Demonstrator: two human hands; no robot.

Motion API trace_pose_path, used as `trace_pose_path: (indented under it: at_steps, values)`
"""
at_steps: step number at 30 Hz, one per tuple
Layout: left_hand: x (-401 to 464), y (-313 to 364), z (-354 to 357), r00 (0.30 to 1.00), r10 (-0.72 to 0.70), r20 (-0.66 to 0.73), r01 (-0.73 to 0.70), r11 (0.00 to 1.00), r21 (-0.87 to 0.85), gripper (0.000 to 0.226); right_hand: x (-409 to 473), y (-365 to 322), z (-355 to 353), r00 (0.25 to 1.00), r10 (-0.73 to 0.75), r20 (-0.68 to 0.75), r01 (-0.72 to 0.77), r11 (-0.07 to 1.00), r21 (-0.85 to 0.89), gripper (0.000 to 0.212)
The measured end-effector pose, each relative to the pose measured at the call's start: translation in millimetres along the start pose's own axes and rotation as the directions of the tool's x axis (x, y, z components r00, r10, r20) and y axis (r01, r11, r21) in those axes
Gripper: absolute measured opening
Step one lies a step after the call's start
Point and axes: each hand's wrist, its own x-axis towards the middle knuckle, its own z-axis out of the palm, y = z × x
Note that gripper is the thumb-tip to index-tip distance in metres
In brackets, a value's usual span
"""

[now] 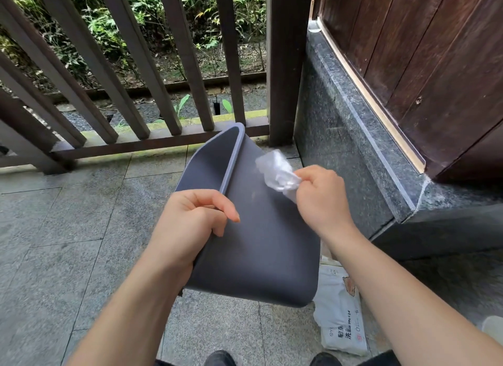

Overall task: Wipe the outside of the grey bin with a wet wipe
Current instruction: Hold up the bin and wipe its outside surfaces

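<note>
The grey bin (268,245) is held tilted in the air above the stone floor, its open mouth turned away to the upper left and one flat outer side facing me. My left hand (190,224) grips the near part of its rim, fingers curled over the edge. My right hand (322,196) pinches a crumpled white wet wipe (277,173), which looks blurred and lies against the upper part of that outer side near the rim.
A white pack of wipes (341,319) lies on the floor tiles under the bin's right corner. A dark wooden railing (152,93) runs across the back. A dark stone ledge (362,153) and a wooden door (435,66) stand at the right.
</note>
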Motion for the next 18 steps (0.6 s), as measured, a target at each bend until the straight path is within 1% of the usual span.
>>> trace_pose_path:
  at_steps: [3, 4, 6, 8, 10, 13, 14, 18]
  values:
    - [-1, 1, 0, 1.000, 0.012, 0.008, -0.012, 1.000, 0.003, 0.026, 9, 5, -3, 0.989, 0.146, -0.037, -0.144, 0.988, 0.056, 0.018]
    - [-1, 2, 1, 1.000, 0.015, 0.007, -0.015, 1.000, -0.002, 0.026, 10, 6, -1, 0.986, 0.166, -0.029, -0.164, 0.985, 0.054, 0.015]
    - [0, 2, 2, 1.000, 0.025, 0.012, -0.025, 1.000, -0.008, 0.026, 10, 8, 1, 0.987, 0.162, -0.004, -0.162, 0.985, 0.051, 0.016]
    - [-1, 3, 4, 0.999, 0.030, 0.034, -0.030, 0.999, -0.016, 0.026, 8, 5, 3, 0.994, 0.102, 0.028, -0.103, 0.993, 0.057, 0.026]
    - [-2, 5, 6, 0.998, 0.040, 0.058, -0.039, 0.999, -0.023, 0.027, 6, 2, 4, 0.998, -0.005, 0.067, 0.003, 0.999, 0.032, 0.037]
    - [-2, 5, 6, 0.998, 0.036, 0.059, -0.034, 0.999, -0.040, 0.030, -1, 1, 7, 0.978, -0.180, 0.109, 0.192, 0.974, -0.117, 0.035]
    - [-1, 5, 6, 0.998, 0.027, 0.053, -0.025, 0.998, -0.054, 0.032, -4, 1, 8, 0.966, -0.223, 0.130, 0.239, 0.963, -0.125, 0.038]
    - [1, 2, 1, 1.000, 0.002, 0.025, 0.000, 0.997, -0.081, 0.031, -20, -7, 15, 0.895, -0.348, 0.279, 0.370, 0.928, -0.032, 0.048]
